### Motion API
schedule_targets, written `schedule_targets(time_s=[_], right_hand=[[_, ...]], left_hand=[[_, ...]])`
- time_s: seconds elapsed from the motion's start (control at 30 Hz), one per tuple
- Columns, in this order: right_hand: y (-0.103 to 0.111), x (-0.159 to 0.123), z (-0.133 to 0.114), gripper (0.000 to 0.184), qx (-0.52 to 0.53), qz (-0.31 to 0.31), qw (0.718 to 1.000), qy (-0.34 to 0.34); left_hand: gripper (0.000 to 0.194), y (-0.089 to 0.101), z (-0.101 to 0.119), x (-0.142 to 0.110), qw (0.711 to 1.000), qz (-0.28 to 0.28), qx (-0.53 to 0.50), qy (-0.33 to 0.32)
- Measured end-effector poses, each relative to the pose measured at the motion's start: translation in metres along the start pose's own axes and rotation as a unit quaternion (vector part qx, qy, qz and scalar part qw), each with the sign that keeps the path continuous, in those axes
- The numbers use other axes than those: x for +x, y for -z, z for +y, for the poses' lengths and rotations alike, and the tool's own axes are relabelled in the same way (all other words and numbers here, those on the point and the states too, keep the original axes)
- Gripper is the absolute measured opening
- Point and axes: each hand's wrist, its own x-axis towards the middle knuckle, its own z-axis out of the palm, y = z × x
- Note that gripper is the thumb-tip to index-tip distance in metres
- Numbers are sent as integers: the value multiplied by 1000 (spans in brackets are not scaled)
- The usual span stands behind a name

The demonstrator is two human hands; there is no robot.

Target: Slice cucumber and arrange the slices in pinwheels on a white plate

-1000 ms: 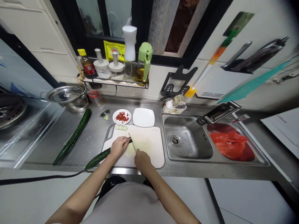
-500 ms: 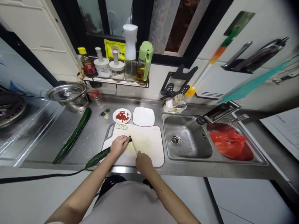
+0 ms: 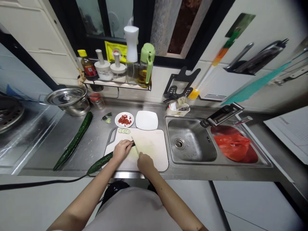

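On the white cutting board [image 3: 154, 154] lies a dark green cucumber [image 3: 99, 162], its left end sticking out past the board. My left hand [image 3: 122, 149] is closed over the cucumber near its right end, hiding part of it. A knife [image 3: 135, 146] is in my right hand [image 3: 145, 163], fingers wrapped round its handle, with the blade at the cucumber's cut end. Several pale cucumber slices [image 3: 124, 131] lie at the board's upper left. Behind the board stand a plate of chopped red pieces [image 3: 124, 120] and a white square plate [image 3: 146, 120].
A second cucumber [image 3: 73, 141] lies on the steel counter at left, near a lidded pot [image 3: 69, 99]. Small cucumber scraps [image 3: 108, 121] sit behind the board. To the right is a sink [image 3: 192, 157] with a red plastic bag [image 3: 232, 146]. A condiment shelf [image 3: 117, 84] hangs above.
The knife and my right hand have shifted slightly left along the cucumber's end. My left hand keeps its hold on the cucumber. The whole view has moved a little.
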Motion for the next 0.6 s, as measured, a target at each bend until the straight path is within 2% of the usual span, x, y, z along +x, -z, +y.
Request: schedule_targets(time_s=[0.2, 0.6], right_hand=[[-3, -7, 2, 28, -1, -7, 1000, -9], [-8, 1, 1, 29, -8, 2, 1000, -1]], left_hand=[[24, -2, -3, 0, 1000, 2, -4, -2], [23, -1, -1, 0, 1000, -1, -14, 3]])
